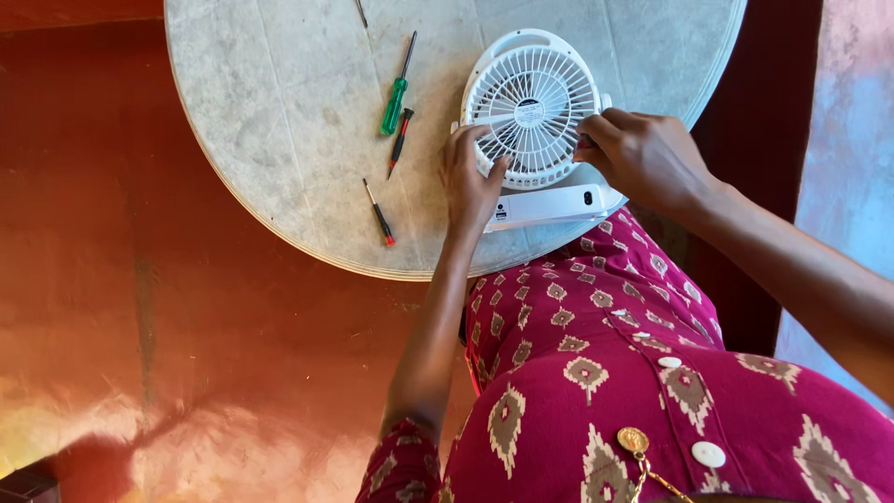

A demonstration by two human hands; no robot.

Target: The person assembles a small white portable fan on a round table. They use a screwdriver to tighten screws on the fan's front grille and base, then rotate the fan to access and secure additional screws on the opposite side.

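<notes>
A small white fan (533,102) with a round grille and a flat white base (549,205) lies on a round grey table (279,112). My left hand (470,182) grips the lower left edge of the grille. My right hand (643,158) pinches the grille's right edge with its fingertips. Both hands hold the fan near the table's front edge.
A green-handled screwdriver (396,98), a small red-and-black screwdriver (400,140) and another thin red-tipped one (379,214) lie left of the fan. A further tool tip (360,11) shows at the top. Red floor (140,326) surrounds the table; my patterned magenta dress (615,373) fills the lower right.
</notes>
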